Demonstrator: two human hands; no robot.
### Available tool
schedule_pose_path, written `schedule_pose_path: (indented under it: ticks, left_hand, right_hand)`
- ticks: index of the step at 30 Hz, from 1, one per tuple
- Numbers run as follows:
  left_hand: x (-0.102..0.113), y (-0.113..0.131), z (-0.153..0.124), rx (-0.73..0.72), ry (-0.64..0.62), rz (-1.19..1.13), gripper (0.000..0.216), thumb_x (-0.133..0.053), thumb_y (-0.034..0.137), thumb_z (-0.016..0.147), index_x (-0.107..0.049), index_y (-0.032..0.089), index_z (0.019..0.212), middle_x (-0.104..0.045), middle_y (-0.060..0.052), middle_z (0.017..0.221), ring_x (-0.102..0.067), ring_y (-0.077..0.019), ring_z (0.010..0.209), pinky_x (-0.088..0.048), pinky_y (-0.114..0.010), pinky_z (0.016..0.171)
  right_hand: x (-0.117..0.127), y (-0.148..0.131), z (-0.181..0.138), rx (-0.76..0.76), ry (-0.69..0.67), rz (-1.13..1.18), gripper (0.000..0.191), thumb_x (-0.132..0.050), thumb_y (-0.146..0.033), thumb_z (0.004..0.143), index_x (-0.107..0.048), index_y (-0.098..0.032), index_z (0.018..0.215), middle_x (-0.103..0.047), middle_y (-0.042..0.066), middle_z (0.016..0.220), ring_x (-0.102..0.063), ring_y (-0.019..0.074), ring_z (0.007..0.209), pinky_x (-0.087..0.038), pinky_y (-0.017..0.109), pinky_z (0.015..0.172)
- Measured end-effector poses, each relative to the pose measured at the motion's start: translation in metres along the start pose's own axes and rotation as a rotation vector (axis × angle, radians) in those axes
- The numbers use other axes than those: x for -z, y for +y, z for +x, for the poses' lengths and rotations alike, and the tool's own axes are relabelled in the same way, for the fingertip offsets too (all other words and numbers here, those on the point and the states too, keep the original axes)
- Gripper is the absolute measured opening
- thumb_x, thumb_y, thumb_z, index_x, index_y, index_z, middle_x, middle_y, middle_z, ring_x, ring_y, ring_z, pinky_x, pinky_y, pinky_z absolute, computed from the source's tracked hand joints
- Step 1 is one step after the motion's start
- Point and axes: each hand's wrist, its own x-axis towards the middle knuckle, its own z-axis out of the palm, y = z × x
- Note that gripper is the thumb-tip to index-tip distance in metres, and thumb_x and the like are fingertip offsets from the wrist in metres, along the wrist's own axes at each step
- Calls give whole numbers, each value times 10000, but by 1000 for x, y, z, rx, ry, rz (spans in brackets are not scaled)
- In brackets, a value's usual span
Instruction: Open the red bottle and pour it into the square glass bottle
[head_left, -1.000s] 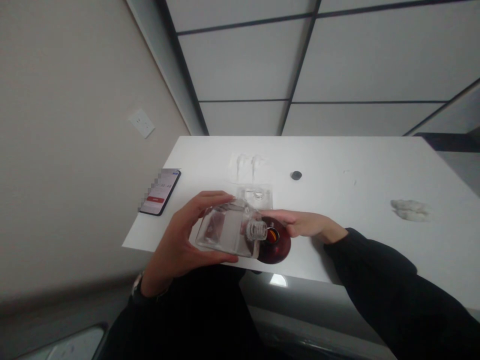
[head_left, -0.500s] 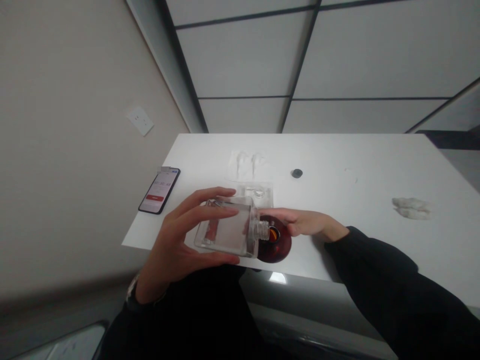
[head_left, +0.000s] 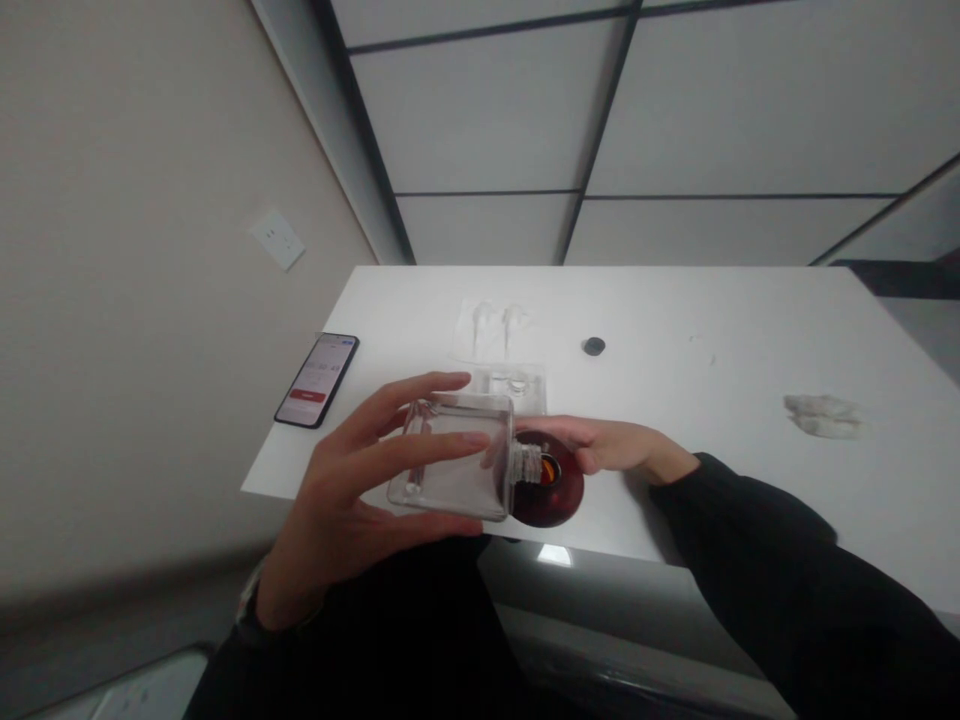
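My left hand (head_left: 352, 495) grips a clear square bottle (head_left: 454, 460), uncapped and tipped on its side, neck pointing right. The bottle's threaded mouth sits just over the opening of a dark red round vessel (head_left: 555, 490) near the front edge of the white table (head_left: 712, 470). My right hand (head_left: 611, 447) rests on the table against the far side of the red vessel, fingers curled round it. The bottle looks nearly empty.
A phone (head_left: 316, 380) with a lit screen lies at the table's left edge. Clear plastic packaging (head_left: 502, 345) sits behind the bottle. A small dark cap (head_left: 594, 346) lies mid-table, and crumpled tissue (head_left: 821, 415) on the right. A wall stands close on the left.
My left hand has tilted the bottle further, lifting its base and dipping the neck lower toward the red vessel's opening. The right hand has stayed put.
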Motion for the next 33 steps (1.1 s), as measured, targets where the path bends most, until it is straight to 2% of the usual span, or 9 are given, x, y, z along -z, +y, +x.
schedule_pose_path:
  ticks: [6,12,20,26,30,33]
  left_hand:
    - [1,2,-1,11,0,17,491,-901,367,848,-763,370,1318,-649,-68,1532,-694,-291,1325,-631,-452,1111]
    - [2,2,0,-22,-12,35,500,-883,370,865,-748,378,1346,-641,-52,1541,-694,-272,1318,-626,-420,1114]
    - [3,4,1,-22,-20,57,447,-866,397,879,-760,380,1314,-640,-39,1543,-689,-270,1321,-606,-427,1142]
    - [3,6,1,-26,-10,68,402,-867,387,882,-772,357,1271,-652,-42,1528,-695,-269,1319,-617,-423,1128]
    - [2,5,3,-95,17,73,391,-864,369,886,-771,283,1256,-673,-83,1496,-694,-261,1325,-638,-389,1092]
    - [2,4,3,-125,31,68,420,-881,349,870,-766,263,1265,-681,-101,1481,-695,-271,1325,-655,-396,1070]
  right_hand:
    - [-1,0,1,8,6,2,889,-660,-767,921,-493,-241,1618,-515,154,1653,-510,290,1496,-352,454,1254]
    - [-1,0,2,23,-8,8,893,-664,-762,923,-492,-224,1615,-524,167,1636,-524,300,1477,-365,465,1245]
    - [1,-1,3,32,-38,34,853,-694,-727,925,-490,-271,1618,-535,141,1632,-525,296,1478,-378,484,1240]
    - [1,1,1,19,-32,57,869,-705,-714,923,-487,-244,1621,-524,161,1639,-519,291,1484,-379,479,1241]
    - [-1,2,1,33,4,63,859,-716,-710,918,-505,-248,1611,-523,149,1640,-520,278,1478,-365,456,1245]
    - [-2,1,2,40,-20,66,859,-703,-719,923,-498,-255,1616,-526,147,1640,-521,274,1478,-369,447,1241]
